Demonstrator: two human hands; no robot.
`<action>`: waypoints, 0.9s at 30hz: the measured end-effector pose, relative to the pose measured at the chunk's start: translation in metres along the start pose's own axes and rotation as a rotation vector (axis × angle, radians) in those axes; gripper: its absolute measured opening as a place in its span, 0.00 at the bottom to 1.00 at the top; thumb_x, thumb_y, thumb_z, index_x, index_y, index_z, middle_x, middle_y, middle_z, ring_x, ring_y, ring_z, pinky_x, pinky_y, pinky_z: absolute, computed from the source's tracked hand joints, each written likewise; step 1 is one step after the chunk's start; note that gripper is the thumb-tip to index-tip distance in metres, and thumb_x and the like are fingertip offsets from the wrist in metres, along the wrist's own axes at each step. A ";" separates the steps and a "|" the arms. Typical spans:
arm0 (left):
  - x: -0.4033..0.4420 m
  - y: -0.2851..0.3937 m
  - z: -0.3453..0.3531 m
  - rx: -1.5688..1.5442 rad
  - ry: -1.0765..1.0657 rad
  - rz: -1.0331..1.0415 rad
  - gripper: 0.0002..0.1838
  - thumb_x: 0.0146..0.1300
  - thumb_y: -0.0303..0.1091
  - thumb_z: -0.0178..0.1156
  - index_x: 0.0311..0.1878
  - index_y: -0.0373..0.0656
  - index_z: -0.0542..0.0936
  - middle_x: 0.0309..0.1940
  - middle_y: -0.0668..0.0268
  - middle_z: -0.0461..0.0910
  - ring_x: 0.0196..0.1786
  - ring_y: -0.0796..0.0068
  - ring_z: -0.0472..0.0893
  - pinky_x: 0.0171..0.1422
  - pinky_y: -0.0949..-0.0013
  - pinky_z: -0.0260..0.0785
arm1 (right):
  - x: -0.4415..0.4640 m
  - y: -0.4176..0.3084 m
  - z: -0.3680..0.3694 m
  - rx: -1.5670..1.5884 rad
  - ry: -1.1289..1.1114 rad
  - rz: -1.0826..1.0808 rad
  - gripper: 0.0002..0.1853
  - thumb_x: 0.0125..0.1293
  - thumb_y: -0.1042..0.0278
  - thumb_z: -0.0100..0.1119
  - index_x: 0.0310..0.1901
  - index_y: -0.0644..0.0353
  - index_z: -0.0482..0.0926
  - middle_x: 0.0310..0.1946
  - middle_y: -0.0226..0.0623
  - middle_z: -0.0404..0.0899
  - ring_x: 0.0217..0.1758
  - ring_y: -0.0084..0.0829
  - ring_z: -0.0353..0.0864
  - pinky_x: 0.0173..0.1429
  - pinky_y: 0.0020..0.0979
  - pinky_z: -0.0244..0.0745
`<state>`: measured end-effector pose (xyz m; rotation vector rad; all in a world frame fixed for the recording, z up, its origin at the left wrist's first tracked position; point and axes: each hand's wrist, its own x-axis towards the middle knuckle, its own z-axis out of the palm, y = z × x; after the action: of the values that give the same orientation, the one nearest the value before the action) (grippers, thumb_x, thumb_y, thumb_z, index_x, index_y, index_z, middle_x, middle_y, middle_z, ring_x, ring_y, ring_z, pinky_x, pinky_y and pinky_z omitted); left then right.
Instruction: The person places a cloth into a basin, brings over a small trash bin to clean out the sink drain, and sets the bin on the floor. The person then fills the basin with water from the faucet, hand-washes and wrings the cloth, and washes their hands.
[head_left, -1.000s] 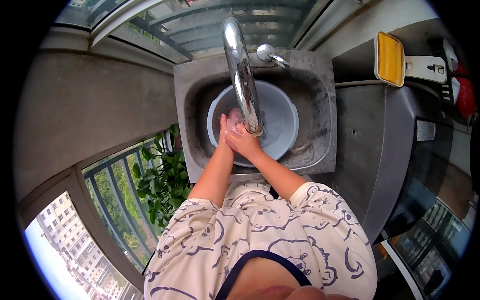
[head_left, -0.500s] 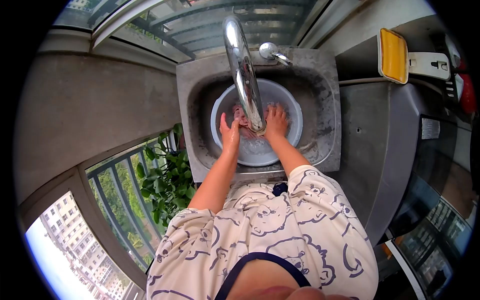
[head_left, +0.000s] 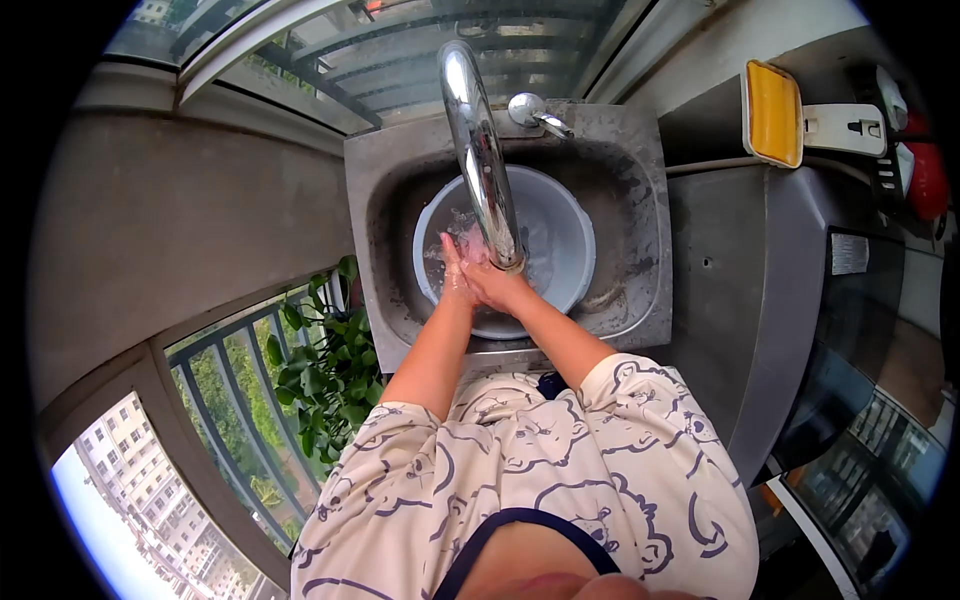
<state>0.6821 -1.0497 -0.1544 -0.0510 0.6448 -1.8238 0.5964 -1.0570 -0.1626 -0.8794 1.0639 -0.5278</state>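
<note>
A light blue-grey plastic basin (head_left: 580,235) with water in it stands inside the metal sink. Both hands are together in its left half, below the tap (head_left: 480,150). My left hand (head_left: 455,272) is wet, its thumb pointing up, and closes on a wet pink cloth (head_left: 471,242). Against it presses my right hand (head_left: 497,286), fingers curled toward the same cloth. The spout and the splashing water hide part of the right fingers and most of the cloth.
The metal sink (head_left: 640,290) has a tap lever (head_left: 540,115) at its back edge. Leafy plants (head_left: 325,370) grow at the left by a railing. A yellow soap dish (head_left: 773,112) hangs on the right, above a dark grey appliance (head_left: 740,270).
My right hand has moved left from the basin's right side, its spread fingers now curled, and meets my left hand. The pink cloth has gathered between them, and water splashes on the left.
</note>
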 end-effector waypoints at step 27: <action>-0.002 -0.006 0.010 3.331 0.329 0.038 0.32 0.53 0.43 0.48 0.62 0.43 0.57 0.62 0.54 0.53 0.65 0.50 0.48 0.64 0.43 0.36 | -0.017 -0.022 -0.047 -1.715 0.133 -0.152 0.33 0.51 0.49 0.52 0.61 0.44 0.57 0.63 0.41 0.46 0.65 0.46 0.45 0.61 0.55 0.42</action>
<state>0.6812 -1.0504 -0.1427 -1.9516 2.2488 0.5696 0.5474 -1.0729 -0.1454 -2.4265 1.4880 0.3961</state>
